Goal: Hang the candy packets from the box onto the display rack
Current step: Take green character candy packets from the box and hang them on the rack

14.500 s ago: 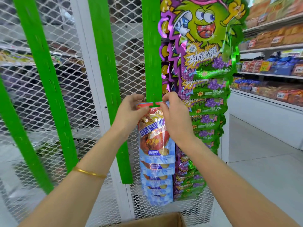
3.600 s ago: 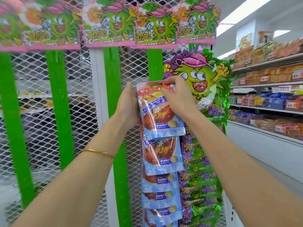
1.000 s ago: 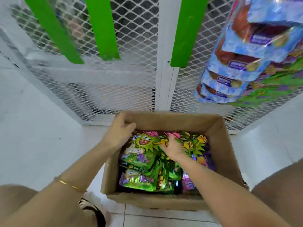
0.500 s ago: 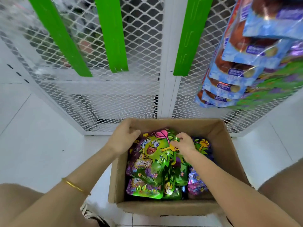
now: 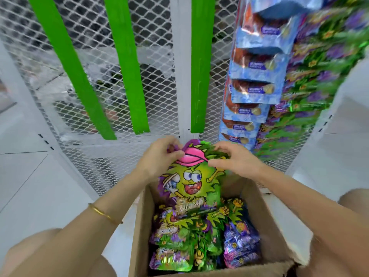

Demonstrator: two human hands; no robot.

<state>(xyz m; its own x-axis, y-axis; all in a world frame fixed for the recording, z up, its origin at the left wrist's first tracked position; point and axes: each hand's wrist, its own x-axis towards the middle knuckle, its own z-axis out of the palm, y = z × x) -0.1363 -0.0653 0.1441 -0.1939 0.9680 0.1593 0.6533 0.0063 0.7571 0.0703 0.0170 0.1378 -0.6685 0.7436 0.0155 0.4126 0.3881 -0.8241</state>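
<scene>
**Above the box's far edge, both hands hold one candy packet**

Over the far rim of the cardboard box [image 5: 265,214], a green cartoon-faced candy packet [image 5: 191,180] hangs upright, its lower end still down among the packets left in the box [image 5: 179,236]. The left hand [image 5: 159,156] pinches the packet's top left corner at the pink cap, fingers closed on the foil. The right hand [image 5: 235,158] grips the top right corner, thumb and fingers clamped on the packet's spiky edge. A gold bangle [image 5: 103,213] sits on the left wrist.

The box stands on the white floor [image 5: 40,186], its far wall close to the foot of the display rack [image 5: 111,156], a white mesh panel. Its near edge is torn at the right corner. Green and purple packets fill the left and middle of the box; a purple one [image 5: 239,242] lies against the right wall.

Three green hanging strips [image 5: 127,64] run down the mesh and end just above the hands; all three are bare over the length that shows. To the right of them, blue packets [image 5: 257,80] hang in an overlapping column, with a blurred column of green and purple packets [image 5: 311,76] just beside it towards the rack's right edge. Open floor lies to the left of the box and to the right of the rack.
</scene>
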